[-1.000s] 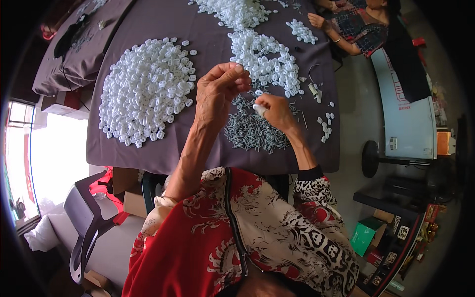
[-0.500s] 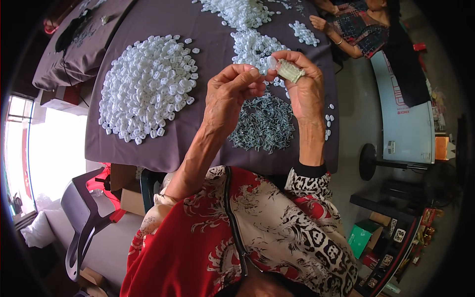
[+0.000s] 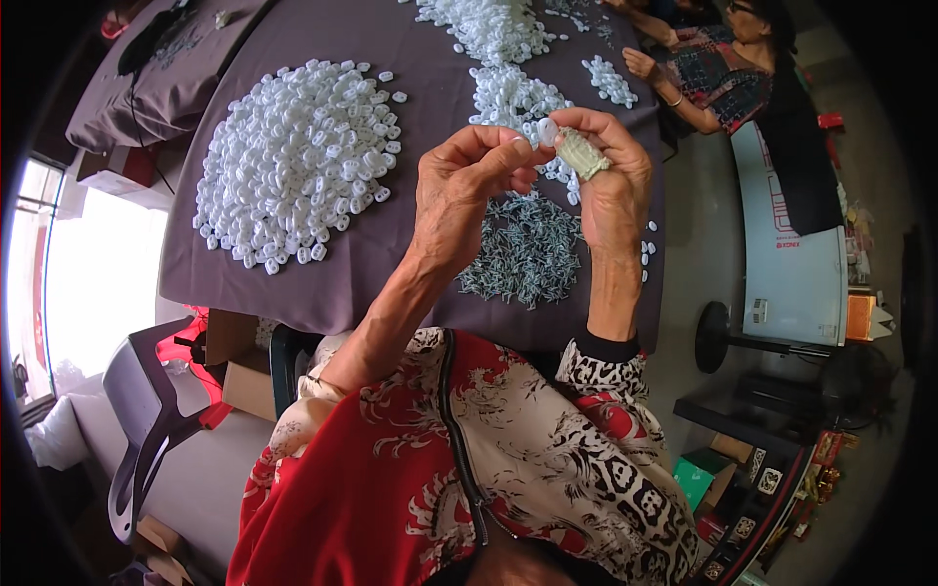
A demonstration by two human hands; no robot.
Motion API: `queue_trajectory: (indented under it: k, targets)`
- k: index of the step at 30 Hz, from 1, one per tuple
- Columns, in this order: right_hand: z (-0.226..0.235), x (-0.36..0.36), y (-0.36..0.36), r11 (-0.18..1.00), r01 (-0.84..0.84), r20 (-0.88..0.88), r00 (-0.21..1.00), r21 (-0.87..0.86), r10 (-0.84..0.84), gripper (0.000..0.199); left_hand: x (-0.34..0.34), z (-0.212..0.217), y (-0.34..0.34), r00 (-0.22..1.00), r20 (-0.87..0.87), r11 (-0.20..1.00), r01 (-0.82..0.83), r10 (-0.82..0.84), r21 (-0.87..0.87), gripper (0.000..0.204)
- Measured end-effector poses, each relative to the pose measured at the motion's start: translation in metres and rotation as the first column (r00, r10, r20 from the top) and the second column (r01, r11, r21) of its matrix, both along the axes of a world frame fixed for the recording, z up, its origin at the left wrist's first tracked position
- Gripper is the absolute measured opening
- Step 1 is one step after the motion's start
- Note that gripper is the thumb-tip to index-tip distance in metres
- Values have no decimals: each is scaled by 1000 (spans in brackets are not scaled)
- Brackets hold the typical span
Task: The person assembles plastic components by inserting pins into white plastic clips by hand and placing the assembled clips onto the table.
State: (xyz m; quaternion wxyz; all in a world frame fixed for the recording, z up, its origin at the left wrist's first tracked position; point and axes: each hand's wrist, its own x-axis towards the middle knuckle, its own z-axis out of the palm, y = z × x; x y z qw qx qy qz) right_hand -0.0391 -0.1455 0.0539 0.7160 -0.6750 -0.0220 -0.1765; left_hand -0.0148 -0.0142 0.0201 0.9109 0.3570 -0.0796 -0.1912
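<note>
Both my hands are raised over the table and meet near its middle. My right hand [image 3: 614, 176] pinches a small white oval plastic piece [image 3: 547, 131] between its fingertips. A pale, ribbed wrap [image 3: 582, 154] covers one finger of that hand. Close against the piece, my left hand [image 3: 464, 186] is closed in a pinch; whatever its fingertips hold is hidden. Below the hands lies a heap of small grey screw-like pieces [image 3: 523, 256]. More white oval pieces [image 3: 513, 90] are spread just beyond my fingers.
A large heap of white oval pieces [image 3: 298, 161] covers the left of the dark tablecloth [image 3: 391, 293]. Another pile [image 3: 484, 27] lies at the far side. At the far right, another person's hand [image 3: 640, 64] is by a small cluster [image 3: 608, 82]. A chair [image 3: 147, 391] stands lower left.
My hands have shifted slightly right in the picture, and the white piece now shows more fully between the fingers. The view has turned a little, and the other person's hand has moved slightly.
</note>
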Motion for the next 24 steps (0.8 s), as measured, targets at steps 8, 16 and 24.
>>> queue_trajectory:
  k: [8, 16, 24]
  targets:
    - [5, -4, 5, 992, 19, -2, 1000, -124, -20, 19, 1, 0, 0, 1000, -7, 1000, -19, 19, -10, 13]
    - [5, -4, 8, 980, 47, 26, 999, -194, -43, 19, 1, 0, 1, 999, -11, 999, -34, 34, -8, 12]
    - [5, -5, 10, 976, 48, 37, 998, -212, -41, 20, 1, -1, -1, 999, -14, 999, -49, 49, 0, 12]
